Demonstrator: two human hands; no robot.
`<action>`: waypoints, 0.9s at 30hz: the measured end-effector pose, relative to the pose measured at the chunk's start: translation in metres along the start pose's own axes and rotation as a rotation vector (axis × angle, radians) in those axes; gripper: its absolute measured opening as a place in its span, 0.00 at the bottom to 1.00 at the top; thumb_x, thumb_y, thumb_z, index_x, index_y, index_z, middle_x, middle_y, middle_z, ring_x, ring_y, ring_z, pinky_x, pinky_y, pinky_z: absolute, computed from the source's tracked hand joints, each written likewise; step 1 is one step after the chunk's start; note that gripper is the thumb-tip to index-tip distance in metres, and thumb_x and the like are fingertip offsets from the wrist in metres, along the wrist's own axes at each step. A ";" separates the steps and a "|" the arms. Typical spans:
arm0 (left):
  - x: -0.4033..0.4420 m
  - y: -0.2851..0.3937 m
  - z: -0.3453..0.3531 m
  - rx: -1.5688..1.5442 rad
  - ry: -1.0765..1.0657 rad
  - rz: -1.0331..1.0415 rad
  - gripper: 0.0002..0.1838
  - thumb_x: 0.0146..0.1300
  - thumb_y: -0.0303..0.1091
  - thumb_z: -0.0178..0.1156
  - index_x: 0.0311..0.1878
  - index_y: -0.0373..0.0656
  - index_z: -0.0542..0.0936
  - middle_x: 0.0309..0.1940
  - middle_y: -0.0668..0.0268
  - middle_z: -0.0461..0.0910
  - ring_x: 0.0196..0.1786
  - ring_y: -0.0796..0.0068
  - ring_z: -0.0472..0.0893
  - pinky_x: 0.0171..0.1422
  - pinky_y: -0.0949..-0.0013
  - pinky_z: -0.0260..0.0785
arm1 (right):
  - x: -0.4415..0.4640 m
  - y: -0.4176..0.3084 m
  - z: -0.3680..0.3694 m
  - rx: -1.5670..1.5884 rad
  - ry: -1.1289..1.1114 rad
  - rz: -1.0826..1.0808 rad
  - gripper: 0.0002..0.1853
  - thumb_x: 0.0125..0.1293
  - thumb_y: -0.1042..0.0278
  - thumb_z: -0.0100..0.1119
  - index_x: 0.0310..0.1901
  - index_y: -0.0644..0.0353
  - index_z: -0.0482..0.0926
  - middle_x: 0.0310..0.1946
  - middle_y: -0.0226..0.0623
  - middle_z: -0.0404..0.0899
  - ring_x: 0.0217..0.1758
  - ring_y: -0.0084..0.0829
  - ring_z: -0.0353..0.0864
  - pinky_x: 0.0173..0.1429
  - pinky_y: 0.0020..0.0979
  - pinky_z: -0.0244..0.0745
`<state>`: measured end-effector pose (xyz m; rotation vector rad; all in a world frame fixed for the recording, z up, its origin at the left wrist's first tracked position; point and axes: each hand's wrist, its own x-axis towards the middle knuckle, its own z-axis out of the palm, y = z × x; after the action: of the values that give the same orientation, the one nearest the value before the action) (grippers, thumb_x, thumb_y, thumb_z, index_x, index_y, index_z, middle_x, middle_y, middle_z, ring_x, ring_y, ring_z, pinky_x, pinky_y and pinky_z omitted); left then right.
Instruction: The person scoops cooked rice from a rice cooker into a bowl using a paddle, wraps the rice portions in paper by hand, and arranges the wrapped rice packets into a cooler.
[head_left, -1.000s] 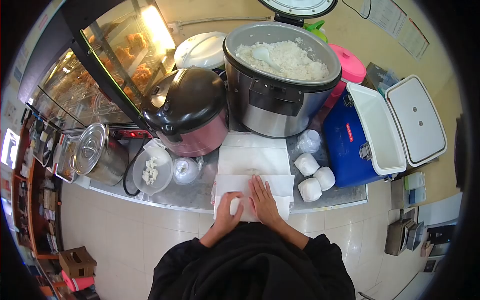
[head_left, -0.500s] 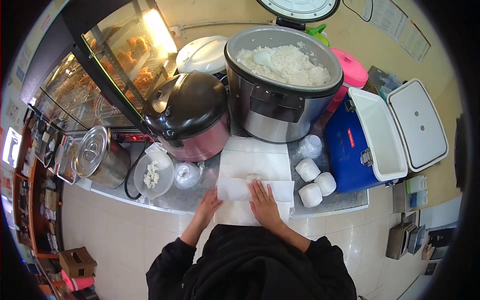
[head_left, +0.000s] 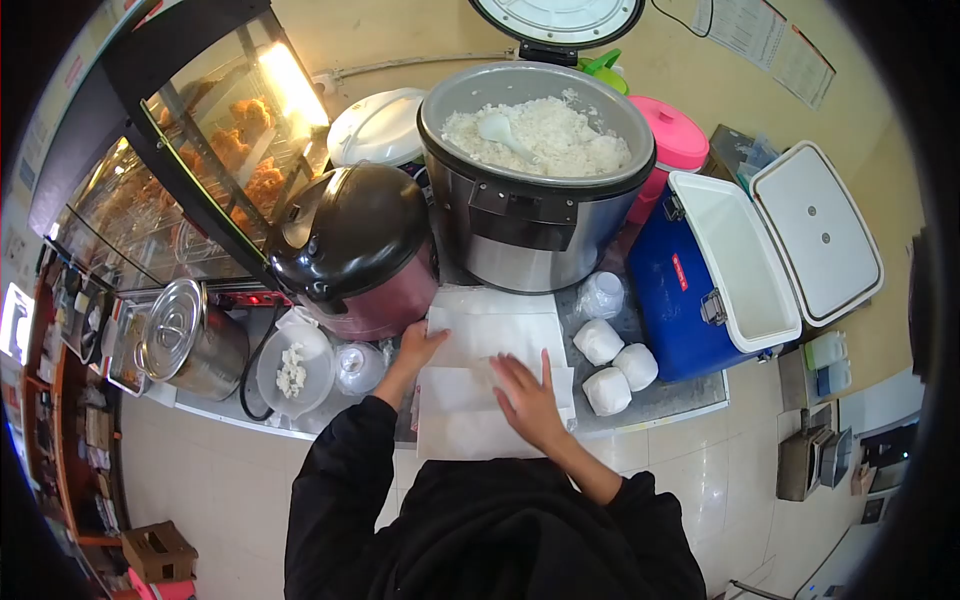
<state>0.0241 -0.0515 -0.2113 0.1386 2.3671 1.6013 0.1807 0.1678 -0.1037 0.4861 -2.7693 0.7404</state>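
Observation:
White sheets of wrapping paper (head_left: pixel 490 330) lie stacked at the front of the metal counter, a nearer folded piece crossing over them. My left hand (head_left: pixel 420 347) touches the stack's left edge, its fingers stretched towards the paper. Over the right part of the folded piece is my right hand (head_left: pixel 528 400), fingers spread and slightly blurred; whether it presses down I cannot tell. Something pale by its fingertips is too smeared to name. Right of the paper sit three white wrapped bundles (head_left: pixel 607 391), with a clear plastic-wrapped stack (head_left: pixel 600 296) behind them.
Behind the paper stands an open rice cooker (head_left: pixel 520 235) of rice with a scoop (head_left: pixel 505 132). Left are a closed cooker (head_left: pixel 355 240), a bowl with some rice (head_left: pixel 300 400), a steel pot (head_left: pixel 195 345) and a heated cabinet of fried food (head_left: pixel 240 140). A blue cooler (head_left: pixel 680 290) stands right.
My left hand has moved up along the paper's left edge. My right hand has shifted slightly, its fingers now spread wider. The camera view has moved a little.

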 end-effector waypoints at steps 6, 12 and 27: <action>-0.034 0.029 0.001 -0.378 -0.014 0.137 0.10 0.63 0.31 0.60 0.46 0.36 0.79 0.32 0.70 0.82 0.31 0.84 0.77 0.37 0.78 0.69 | 0.069 0.059 0.001 0.063 0.059 -0.031 0.26 0.62 0.60 0.58 0.61 0.58 0.68 0.60 0.41 0.70 0.64 0.40 0.67 0.70 0.46 0.52; -0.068 0.047 -0.005 -0.339 0.032 0.177 0.11 0.63 0.31 0.59 0.46 0.37 0.78 0.30 0.69 0.81 0.30 0.84 0.77 0.33 0.78 0.68 | 0.117 0.114 0.022 0.153 -0.399 -0.069 0.25 0.51 0.44 0.65 0.42 0.58 0.83 0.42 0.46 0.81 0.48 0.45 0.79 0.55 0.39 0.70; -0.175 0.091 0.052 0.629 -0.104 0.676 0.25 0.62 0.35 0.54 0.61 0.35 0.67 0.63 0.49 0.64 0.66 0.54 0.65 0.69 0.55 0.56 | 0.057 0.033 0.002 0.028 -0.118 -0.187 0.08 0.59 0.70 0.54 0.38 0.60 0.81 0.39 0.39 0.81 0.42 0.39 0.79 0.44 0.38 0.75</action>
<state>0.1992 -0.0112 -0.1148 1.2174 2.8103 0.9282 0.1158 0.1791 -0.1024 0.8056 -2.7734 0.7284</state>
